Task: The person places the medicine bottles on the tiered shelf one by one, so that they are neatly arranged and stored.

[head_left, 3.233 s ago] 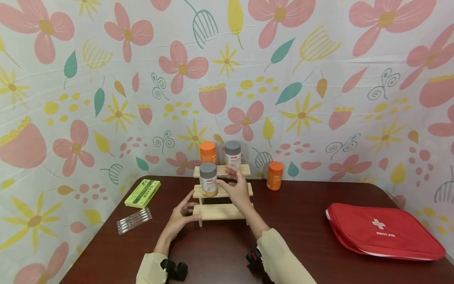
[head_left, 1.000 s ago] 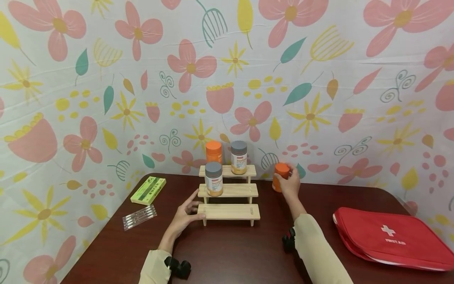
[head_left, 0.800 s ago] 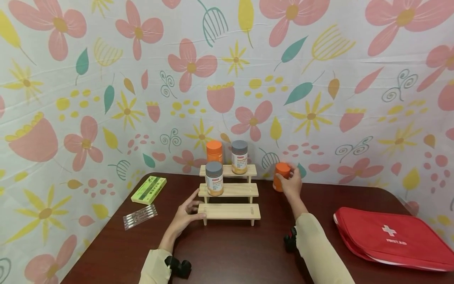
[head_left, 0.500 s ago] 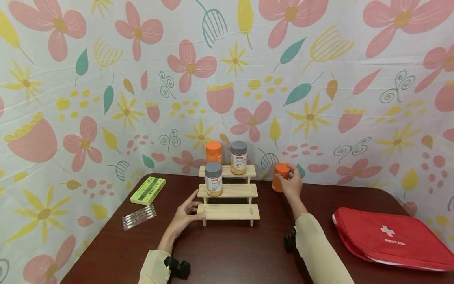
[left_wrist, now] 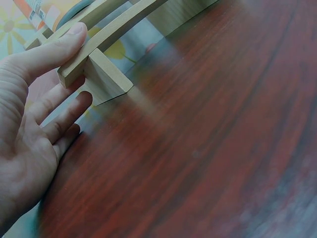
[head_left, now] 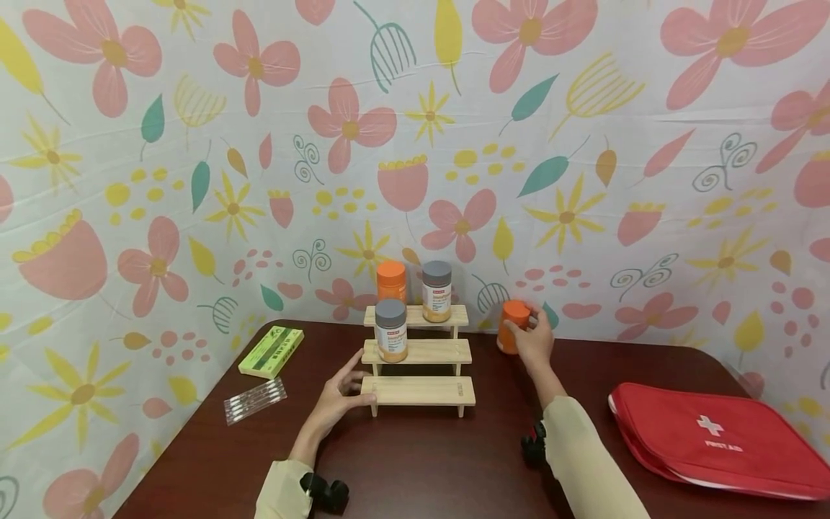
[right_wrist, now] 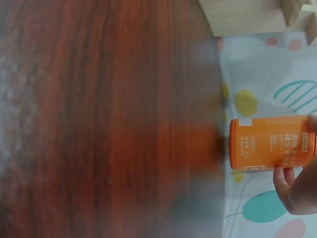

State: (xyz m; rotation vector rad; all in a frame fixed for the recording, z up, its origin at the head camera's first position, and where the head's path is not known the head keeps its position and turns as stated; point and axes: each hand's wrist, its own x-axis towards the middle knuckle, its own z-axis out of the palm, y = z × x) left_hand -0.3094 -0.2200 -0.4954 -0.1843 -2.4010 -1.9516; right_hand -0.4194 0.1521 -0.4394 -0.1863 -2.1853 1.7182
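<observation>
My right hand [head_left: 534, 338] holds an orange supplement bottle [head_left: 512, 337] at the back of the table, right of a three-tier wooden stand [head_left: 418, 390]. In the right wrist view, fingers lie around the capped end of the orange bottle [right_wrist: 267, 144], and white print shows on its side. My left hand [head_left: 333, 397] grips the stand's left end; in the left wrist view its thumb [left_wrist: 74, 37] lies over a wooden slat, with fingers below. A grey-lidded bottle [head_left: 392, 335] stands on the middle tier. Another grey-lidded bottle [head_left: 437, 294] and an orange bottle [head_left: 392, 280] stand on the top tier.
A red first aid pouch [head_left: 720, 440] lies at the right of the dark wooden table [head_left: 415, 468]. On the left are a green-yellow box [head_left: 271, 351] and a clear pack of cotton swabs [head_left: 255, 401]. A flower-patterned cloth [head_left: 415, 144] hangs behind.
My right hand has moved from the grey-lidded bottle on the middle tier to the orange bottle at the right. It stays there over the last second. My left hand remains at the stand.
</observation>
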